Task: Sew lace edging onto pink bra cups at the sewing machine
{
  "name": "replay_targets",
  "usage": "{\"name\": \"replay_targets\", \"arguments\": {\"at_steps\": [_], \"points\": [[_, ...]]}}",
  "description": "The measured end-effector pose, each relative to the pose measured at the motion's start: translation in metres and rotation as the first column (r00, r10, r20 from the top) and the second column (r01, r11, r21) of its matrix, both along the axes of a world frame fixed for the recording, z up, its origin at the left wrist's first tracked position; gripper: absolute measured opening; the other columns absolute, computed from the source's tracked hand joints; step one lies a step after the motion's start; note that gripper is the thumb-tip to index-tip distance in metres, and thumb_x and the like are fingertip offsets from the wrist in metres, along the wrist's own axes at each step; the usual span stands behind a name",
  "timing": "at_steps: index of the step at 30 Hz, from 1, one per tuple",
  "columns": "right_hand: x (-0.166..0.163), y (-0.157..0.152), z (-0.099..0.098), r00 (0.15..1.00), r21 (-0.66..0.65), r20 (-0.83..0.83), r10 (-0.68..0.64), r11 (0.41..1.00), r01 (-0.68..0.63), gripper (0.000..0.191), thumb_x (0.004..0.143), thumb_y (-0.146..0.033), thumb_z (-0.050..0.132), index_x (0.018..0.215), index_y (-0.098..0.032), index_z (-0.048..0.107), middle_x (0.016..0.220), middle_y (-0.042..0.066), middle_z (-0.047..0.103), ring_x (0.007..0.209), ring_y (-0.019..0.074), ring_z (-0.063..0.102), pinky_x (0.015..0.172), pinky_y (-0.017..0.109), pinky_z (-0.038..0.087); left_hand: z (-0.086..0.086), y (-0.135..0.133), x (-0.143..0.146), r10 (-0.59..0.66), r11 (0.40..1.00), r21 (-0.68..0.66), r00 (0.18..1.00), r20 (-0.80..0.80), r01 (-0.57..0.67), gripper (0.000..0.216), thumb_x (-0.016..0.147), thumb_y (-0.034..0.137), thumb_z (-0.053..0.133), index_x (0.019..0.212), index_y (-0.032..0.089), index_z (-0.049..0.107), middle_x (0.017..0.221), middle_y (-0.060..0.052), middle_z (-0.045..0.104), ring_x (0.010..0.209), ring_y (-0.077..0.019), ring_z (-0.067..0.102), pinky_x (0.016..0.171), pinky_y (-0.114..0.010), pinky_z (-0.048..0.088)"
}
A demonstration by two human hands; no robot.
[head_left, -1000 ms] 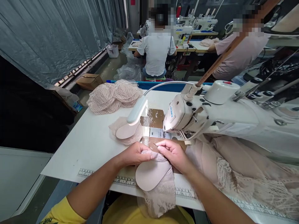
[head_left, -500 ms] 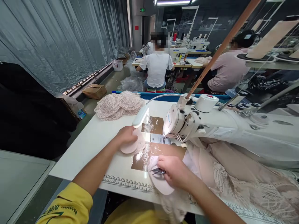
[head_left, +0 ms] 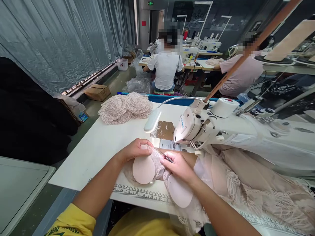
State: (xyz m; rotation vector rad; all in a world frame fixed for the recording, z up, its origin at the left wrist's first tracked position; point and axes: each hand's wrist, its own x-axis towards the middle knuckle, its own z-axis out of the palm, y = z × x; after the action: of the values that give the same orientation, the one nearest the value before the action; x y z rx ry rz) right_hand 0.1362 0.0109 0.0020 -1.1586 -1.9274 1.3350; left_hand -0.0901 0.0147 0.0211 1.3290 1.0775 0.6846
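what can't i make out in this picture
In the head view:
part of the snips: hidden by the right hand
part of the ruler: hidden by the left forearm
sleeve print: cut off by the bottom edge
draped fabric's far end: cut off by the right edge

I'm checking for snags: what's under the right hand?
A pale rounded pad and lace extend from under the right hand, which holds metal snips. Part of the pad's upper edge and anything beneath the hand are covered.

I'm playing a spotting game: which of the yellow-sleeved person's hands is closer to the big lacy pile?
Left. The left hand is in front of the lacy pile, not touching it; the right hand is farther off, to the right.
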Motion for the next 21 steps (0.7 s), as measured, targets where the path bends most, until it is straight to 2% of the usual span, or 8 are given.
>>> {"name": "replay_targets", "arguments": {"at_steps": [3,6,8,11,14,17,19,21], "points": [[0.003,-0.001,-0.004,1.000,-0.003,-0.012,0.021,1.000,-0.022,0.029,0.086,-0.040,0.057,0.068,-0.018,0.055,0.060,-0.004,0.046,0.057,0.0110,0.042,0.051,0.024,0.035,0.002,0.000,0.003,-0.007,0.964,0.260,0.985,-0.170,0.051,0.036,0.071,0.027,0.068,0.106,0.018,0.064,0.111,-0.007,0.064,0.099,-0.0222,0.057,0.086,-0.030,0.043],[0.005,-0.002,-0.002,0.999,0.010,-0.021,0.047,0.999,-0.047,0.027,0.088,-0.039,0.056,0.072,-0.017,0.058,0.066,-0.002,0.050,0.061,0.0114,0.044,0.056,0.025,0.038,0.003,-0.002,0.013,-0.063,0.921,0.352,0.954,-0.293,0.169,0.044,0.069,0.030,0.071,0.111,0.018,0.063,0.109,-0.007,0.065,0.094,-0.0217,0.057,0.082,-0.029,0.043],[0.006,-0.002,0.000,0.999,0.001,-0.019,0.044,0.999,-0.044,0.025,0.088,-0.038,0.056,0.076,-0.017,0.061,0.068,-0.001,0.053,0.063,0.0122,0.046,0.059,0.025,0.040,0.001,-0.003,0.020,-0.113,0.922,0.315,0.937,-0.332,0.223,0.036,0.072,0.034,0.070,0.104,0.018,0.066,0.095,-0.004,0.067,0.080,-0.0175,0.057,0.071,-0.025,0.042],[0.008,-0.001,0.001,0.999,-0.020,-0.019,0.045,0.999,-0.045,0.023,0.087,-0.039,0.056,0.084,-0.018,0.064,0.075,0.001,0.059,0.068,0.0146,0.052,0.063,0.027,0.044,-0.004,-0.002,0.025,-0.190,0.945,0.207,0.942,-0.275,0.251,0.022,0.078,0.036,0.063,0.086,0.015,0.068,0.077,0.000,0.064,0.068,-0.0128,0.053,0.060,-0.021,0.037],[0.014,0.002,-0.002,0.998,-0.045,-0.049,0.037,0.998,-0.039,0.027,0.087,-0.044,0.057,0.095,-0.019,0.064,0.084,0.004,0.064,0.074,0.0171,0.057,0.066,0.029,0.047,-0.008,0.000,0.026,-0.245,0.958,0.115,0.958,-0.147,0.263,0.023,0.079,0.036,0.062,0.077,0.013,0.067,0.073,-0.001,0.064,0.069,-0.0132,0.055,0.063,-0.021,0.039],[0.023,0.006,-0.004,0.995,-0.068,-0.080,0.056,0.996,-0.061,0.037,0.090,-0.050,0.049,0.108,-0.019,0.061,0.078,0.003,0.063,0.072,0.0169,0.059,0.066,0.030,0.049,-0.010,0.002,0.025,-0.259,0.964,0.054,0.964,-0.052,0.262,0.023,0.078,0.035,0.065,0.077,0.012,0.068,0.075,-0.003,0.066,0.071,-0.0147,0.057,0.066,-0.023,0.042],[0.027,0.008,-0.003,0.995,-0.062,-0.054,0.081,0.994,-0.084,0.039,0.092,-0.050,0.045,0.109,-0.019,0.062,0.075,0.003,0.062,0.069,0.0163,0.058,0.065,0.030,0.049,-0.010,0.002,0.024,-0.256,0.966,0.018,0.967,-0.009,0.256,0.024,0.078,0.035,0.066,0.077,0.012,0.070,0.074,-0.004,0.065,0.071,-0.0152,0.057,0.067,-0.023,0.042],[0.028,0.009,0.000,0.995,-0.066,-0.020,0.097,0.993,-0.098,0.037,0.091,-0.048,0.048,0.107,-0.019,0.064,0.079,0.004,0.064,0.070,0.0168,0.059,0.064,0.030,0.049,-0.011,0.002,0.024,-0.239,0.971,-0.019,0.971,0.022,0.239,0.024,0.077,0.036,0.067,0.078,0.012,0.071,0.074,-0.004,0.066,0.071,-0.0155,0.056,0.067,-0.024,0.042]]}}
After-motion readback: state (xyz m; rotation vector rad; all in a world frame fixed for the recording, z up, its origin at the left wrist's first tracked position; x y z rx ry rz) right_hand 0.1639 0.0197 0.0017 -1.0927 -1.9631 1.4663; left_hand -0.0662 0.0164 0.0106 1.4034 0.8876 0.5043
